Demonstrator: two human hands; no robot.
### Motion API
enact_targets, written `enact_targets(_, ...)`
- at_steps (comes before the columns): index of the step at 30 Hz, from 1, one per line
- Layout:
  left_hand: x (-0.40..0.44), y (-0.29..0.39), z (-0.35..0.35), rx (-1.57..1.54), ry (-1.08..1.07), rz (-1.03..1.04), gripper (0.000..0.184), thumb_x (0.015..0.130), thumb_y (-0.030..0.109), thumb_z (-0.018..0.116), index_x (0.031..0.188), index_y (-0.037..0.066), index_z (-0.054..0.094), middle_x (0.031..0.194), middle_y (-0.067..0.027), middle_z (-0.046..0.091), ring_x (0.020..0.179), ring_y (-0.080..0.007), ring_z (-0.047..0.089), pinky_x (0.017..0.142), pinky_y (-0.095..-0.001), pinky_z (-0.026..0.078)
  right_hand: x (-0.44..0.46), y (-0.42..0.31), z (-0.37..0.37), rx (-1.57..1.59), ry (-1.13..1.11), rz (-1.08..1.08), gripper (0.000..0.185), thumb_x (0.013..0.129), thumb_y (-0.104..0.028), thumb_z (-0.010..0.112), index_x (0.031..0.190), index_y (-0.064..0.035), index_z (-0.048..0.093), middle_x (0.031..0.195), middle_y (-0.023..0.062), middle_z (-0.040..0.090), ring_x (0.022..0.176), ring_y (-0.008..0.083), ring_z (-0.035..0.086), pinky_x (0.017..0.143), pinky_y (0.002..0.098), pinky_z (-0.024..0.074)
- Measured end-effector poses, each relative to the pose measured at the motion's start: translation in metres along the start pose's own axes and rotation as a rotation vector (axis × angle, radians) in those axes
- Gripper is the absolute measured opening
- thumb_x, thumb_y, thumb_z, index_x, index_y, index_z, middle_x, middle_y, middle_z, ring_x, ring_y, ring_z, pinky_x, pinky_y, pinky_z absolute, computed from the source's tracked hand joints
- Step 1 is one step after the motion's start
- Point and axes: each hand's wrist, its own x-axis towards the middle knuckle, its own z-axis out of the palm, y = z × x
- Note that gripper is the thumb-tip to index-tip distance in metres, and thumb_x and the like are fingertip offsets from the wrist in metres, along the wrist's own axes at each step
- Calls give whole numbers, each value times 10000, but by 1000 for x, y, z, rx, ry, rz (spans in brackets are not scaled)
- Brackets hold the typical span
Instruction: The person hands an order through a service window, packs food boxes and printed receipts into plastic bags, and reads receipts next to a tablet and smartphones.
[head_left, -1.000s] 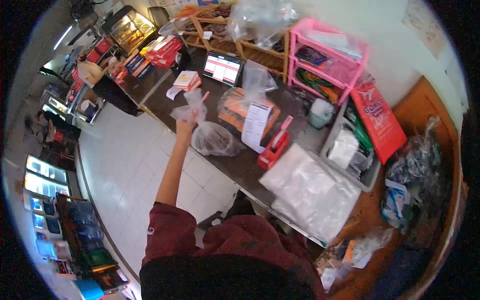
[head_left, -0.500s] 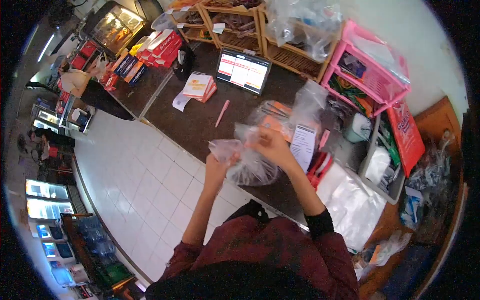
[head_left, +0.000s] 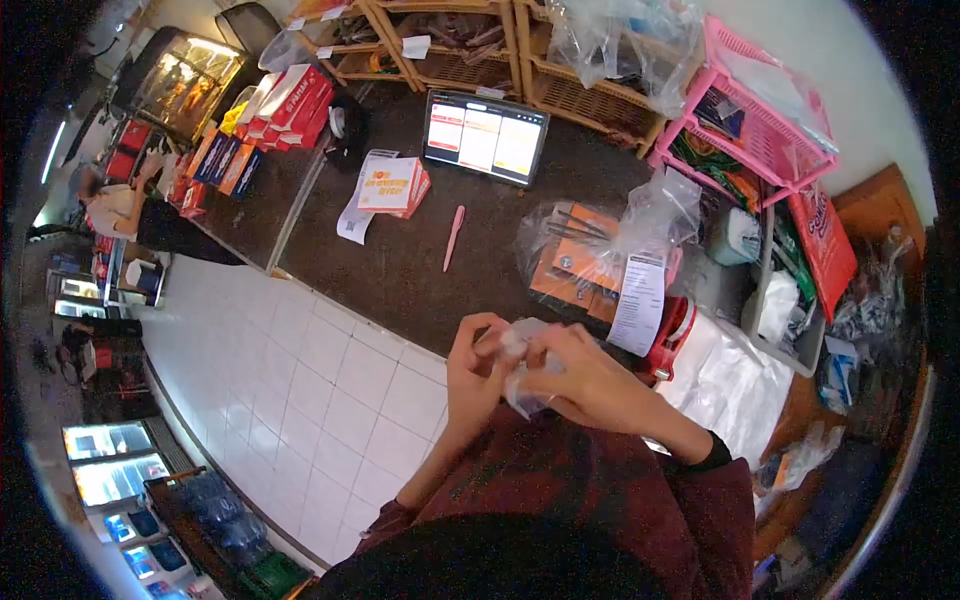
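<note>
Close to my body, at the counter's front edge, a clear plastic bag [head_left: 524,392] is bunched up between my hands. My left hand [head_left: 476,368] grips its left side with bent fingers. From the right, my right hand [head_left: 590,378] pinches the gathered top of the same bag. What the bag holds, if anything, is hidden by my fingers. Beyond my right hand lies another clear bag with orange boxes [head_left: 580,255] inside, and a printed receipt [head_left: 638,305] rests against it. A red tape dispenser [head_left: 672,340] sits right of my right hand.
On the dark counter [head_left: 400,285] are a pink pen [head_left: 454,238], a stack of printed cards [head_left: 392,185] and a lit tablet [head_left: 484,138]. Pink baskets [head_left: 760,120], wooden racks [head_left: 460,65] and flat plastic bags [head_left: 730,385] stand around. Another person [head_left: 115,210] is at far left.
Both hands have drawn in toward my body with the plastic bag, which was spread and hanging before and is now bunched small. My view has shifted slightly.
</note>
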Motion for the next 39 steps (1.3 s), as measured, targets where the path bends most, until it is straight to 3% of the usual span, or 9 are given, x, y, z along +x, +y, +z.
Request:
enact_targets(8,12,12,-24,-19,-398,17,469,747,18,625,1120,32,342,1097,-109,429,1035,-165,467,829,-286,396,-6,9,30,-126,631,183,440,601,-61,684,1000,-98,503,1006,121,464,916,301,462,748,416,372)
enact_targets(10,8,9,-23,253,-487,158,523,726,29,651,1142,32,334,1143,-110,377,1052,-181,458,831,-297,398,1,2,10,455,467,444,360,608,-58,686,926,-70,517,955,133,508,887,313,507,728,406,398)
enact_targets(16,1,22,-11,247,-357,-83,447,692,36,649,1095,34,456,1099,-104,412,964,-208,506,807,-317,408,-21,12,-12,254,31,472,274,653,-90,669,898,-48,553,811,124,567,782,311,559,696,375,445)
enact_targets(18,10,29,-15,571,-732,-214,217,764,98,571,954,38,486,837,-69,508,837,-176,513,766,-252,422,-22,15,-21,276,-81,494,287,661,-103,669,923,-57,561,844,126,566,814,311,556,720,376,442)
enact_targets(20,13,16,-21,474,-716,-98,201,782,126,528,951,23,492,765,-46,506,768,-162,503,730,-260,414,-24,21,-30,378,-94,129,330,666,-150,687,963,-72,567,921,130,551,910,303,531,781,378,429)
enact_targets(22,13,3,-26,376,-701,18,208,801,155,485,948,9,498,692,-23,504,700,-147,492,694,-267,406,-29,27,-56,130,29,74,411,659,-143,714,1019,-29,550,1035,124,541,1010,294,493,859,342,390)
enact_targets(27,9,13,-21,-218,-748,-493,164,837,150,487,952,34,475,750,8,494,738,-74,469,667,-212,365,-45,101,-86,-583,867,551,457,675,-145,711,1063,-8,512,1024,147,549,952,244,529,851,317,391)
enact_targets(30,8,20,-7,62,-704,-191,172,843,155,533,944,41,453,718,0,480,683,-50,455,601,-190,352,-53,133,-76,-151,697,715,380,715,-196,699,1009,-22,532,764,130,619,698,213,604,663,311,469)
enact_targets(39,8,10,1,-338,-491,-362,209,851,153,534,884,72,344,637,-4,438,499,-43,403,443,-173,298,-51,135,-84,559,859,546,148,801,-75,582,922,3,552,809,22,565,761,104,553,649,244,445)
